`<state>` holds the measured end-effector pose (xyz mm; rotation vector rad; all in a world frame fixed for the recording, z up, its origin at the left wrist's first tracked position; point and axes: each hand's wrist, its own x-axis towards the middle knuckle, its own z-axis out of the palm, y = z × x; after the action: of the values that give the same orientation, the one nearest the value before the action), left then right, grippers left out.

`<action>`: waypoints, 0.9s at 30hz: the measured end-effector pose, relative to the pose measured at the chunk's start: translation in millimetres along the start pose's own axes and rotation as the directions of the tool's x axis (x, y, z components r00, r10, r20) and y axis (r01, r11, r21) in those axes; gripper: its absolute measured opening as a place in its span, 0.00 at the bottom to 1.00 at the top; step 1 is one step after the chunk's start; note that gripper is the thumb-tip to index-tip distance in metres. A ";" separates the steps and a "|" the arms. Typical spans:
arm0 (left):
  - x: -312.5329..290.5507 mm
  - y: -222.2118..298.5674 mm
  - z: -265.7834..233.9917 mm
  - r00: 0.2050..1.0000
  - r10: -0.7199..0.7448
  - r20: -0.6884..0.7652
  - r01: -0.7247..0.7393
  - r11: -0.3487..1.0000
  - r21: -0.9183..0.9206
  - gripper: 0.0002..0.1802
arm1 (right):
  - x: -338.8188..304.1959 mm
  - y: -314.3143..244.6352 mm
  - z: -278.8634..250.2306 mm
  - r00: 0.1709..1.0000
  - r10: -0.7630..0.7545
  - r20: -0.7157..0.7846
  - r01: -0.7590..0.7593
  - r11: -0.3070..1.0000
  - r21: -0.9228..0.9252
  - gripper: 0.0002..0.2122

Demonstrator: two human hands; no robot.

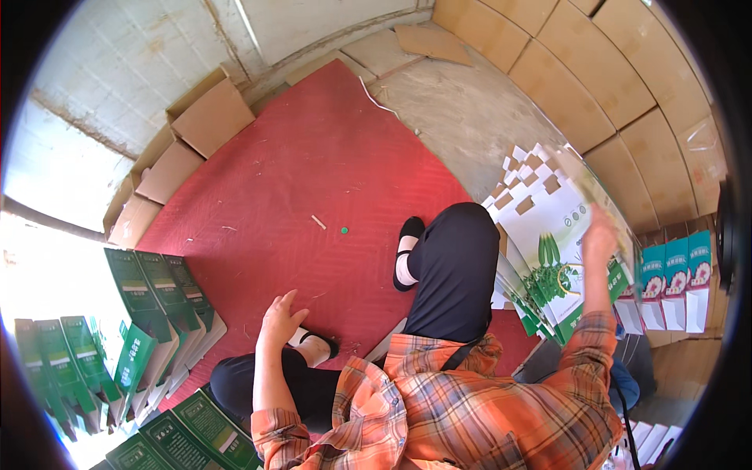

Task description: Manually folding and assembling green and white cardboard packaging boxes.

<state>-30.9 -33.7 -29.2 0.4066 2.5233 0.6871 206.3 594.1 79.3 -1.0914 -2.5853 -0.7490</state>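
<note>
My left hand point(280, 319) is raised in front of me, near my left knee. Its fingers are apart and nothing is in them. On my right, my right hand point(599, 236) reaches over a stack of flat-folded cartons point(560, 223), white with green printed vegetables and brown flaps. Motion smears this hand and the carton edge beside it, so I cannot make out whether its fingers grip that edge. A thin yellowish cord loop point(565, 278) shows on the stack.
Green cartons point(149, 294) stand in rows at left; more green boxes point(200, 427) sit at lower left. Open brown boxes point(211, 117) line the wall. Stacked brown boxes point(580, 86) rise at right, above teal-and-pink cartons point(675, 274). A red mat point(313, 172) covers the floor.
</note>
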 end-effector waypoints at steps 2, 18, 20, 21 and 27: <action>-1.1 -1.2 -3.3 1.000 0.023 -0.018 -0.023 1.000 -0.005 0.32 | 38.0 4.9 -38.1 0.995 0.022 -0.101 -0.027 0.999 -0.045 0.18; 10.1 2.5 -32.8 0.958 -0.152 -0.244 -0.028 0.795 -0.606 0.26 | 138.8 -164.6 -149.3 0.978 -0.036 -0.204 0.199 -0.124 0.972 0.10; 9.4 -3.2 -40.8 0.902 -0.282 -0.327 -0.090 0.619 -0.780 0.27 | 137.3 -199.2 -140.2 0.985 -0.110 -0.136 0.081 -0.402 0.912 0.11; 7.9 -1.0 -47.2 0.880 -0.324 -0.346 -0.118 0.557 -0.822 0.29 | 136.2 -213.3 -138.2 0.981 -0.134 -0.141 0.059 -0.487 0.871 0.11; -2.1 -29.7 -73.9 0.680 -0.339 -0.650 -0.506 0.425 -0.750 0.42 | 113.5 -314.2 -110.4 0.899 -0.420 -0.122 -0.211 -0.662 0.720 0.11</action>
<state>-72.7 -88.1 11.3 -0.2292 2.1899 2.5623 -96.7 416.8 103.0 0.1311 -1.7785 2.1071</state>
